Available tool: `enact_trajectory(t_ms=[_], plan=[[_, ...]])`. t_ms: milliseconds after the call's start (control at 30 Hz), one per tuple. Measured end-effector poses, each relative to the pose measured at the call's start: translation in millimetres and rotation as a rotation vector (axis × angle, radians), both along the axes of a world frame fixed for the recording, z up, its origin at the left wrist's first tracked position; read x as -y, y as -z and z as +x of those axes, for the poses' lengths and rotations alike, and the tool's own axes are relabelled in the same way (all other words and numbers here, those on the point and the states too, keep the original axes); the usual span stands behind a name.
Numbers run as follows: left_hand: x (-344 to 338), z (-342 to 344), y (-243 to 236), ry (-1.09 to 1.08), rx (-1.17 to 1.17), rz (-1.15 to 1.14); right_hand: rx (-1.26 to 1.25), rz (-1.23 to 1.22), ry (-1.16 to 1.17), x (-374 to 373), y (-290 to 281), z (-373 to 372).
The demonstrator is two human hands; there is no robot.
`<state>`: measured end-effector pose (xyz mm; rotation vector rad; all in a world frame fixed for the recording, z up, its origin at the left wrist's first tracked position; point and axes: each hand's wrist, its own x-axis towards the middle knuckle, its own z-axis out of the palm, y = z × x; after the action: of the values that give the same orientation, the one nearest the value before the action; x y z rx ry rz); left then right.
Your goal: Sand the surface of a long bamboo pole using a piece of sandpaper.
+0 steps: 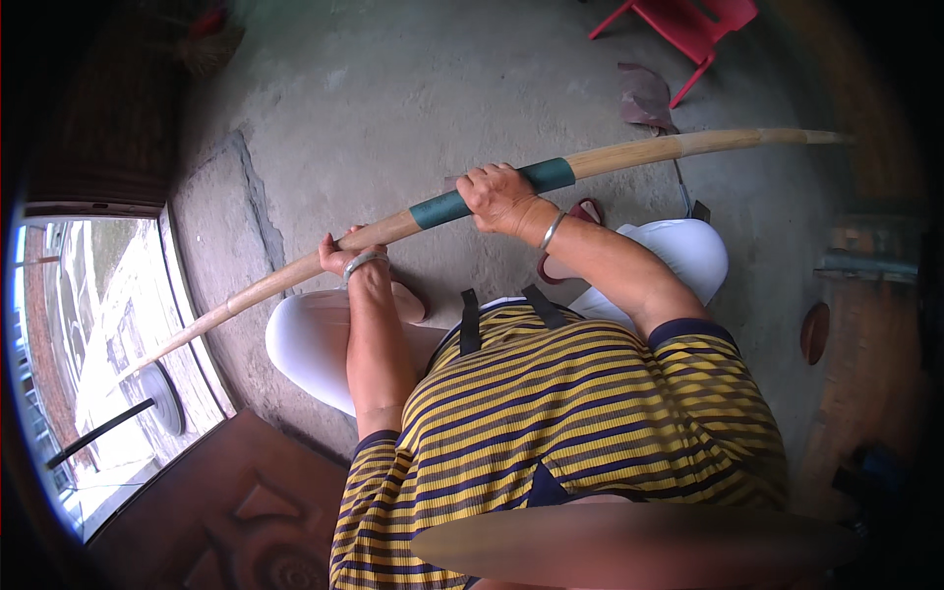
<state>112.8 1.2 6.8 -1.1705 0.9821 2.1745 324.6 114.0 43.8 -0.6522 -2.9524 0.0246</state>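
A long, gently curved wooden carrying pole (629,155) lies across in front of me, its left end lower in the picture and its right end higher. Around its middle is a dark green wrap (440,210). My right hand (500,200), with a bangle on the wrist, is closed over this wrap, knuckles up. Left of the wrap, my left hand (346,256) holds the bare wood, its palm and some fingers partly hidden by the pole. That wrist has a pale bangle too. Both ends taper; the left one runs out over the bright doorway.
A red plastic chair (678,31) stands at the far right, with a dull reddish cloth (644,96) on the concrete floor (393,88) below it. To the left are an open doorway (108,295), a grey disc (163,399) by a dark rod, and a carved brown door panel (261,501).
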Motion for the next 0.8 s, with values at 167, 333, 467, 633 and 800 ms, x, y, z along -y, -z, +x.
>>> enact_trajectory(t_ms=[167,333,467,633,800], plan=[[8.0,-10.3,9.3,0.052,-0.012,0.088,-0.161,0.122,0.036,-66.5,-11.4,101.3],[2.1,-6.6,6.4,0.075,-0.047,0.062,-0.072,0.267,0.343,-113.8,-20.3,196.6],[3.5,-5.9,18.7,0.024,-0.071,0.120,-0.025,0.105,0.155,-67.7,-10.5,101.4],[1.1,-9.3,22.8,0.004,-0.091,0.125,0.037,0.048,0.099,-35.7,-5.0,39.2],[7.1,-9.8,29.1,0.112,-0.168,0.430,0.084,0.032,0.020,-43.1,-19.8,42.9]])
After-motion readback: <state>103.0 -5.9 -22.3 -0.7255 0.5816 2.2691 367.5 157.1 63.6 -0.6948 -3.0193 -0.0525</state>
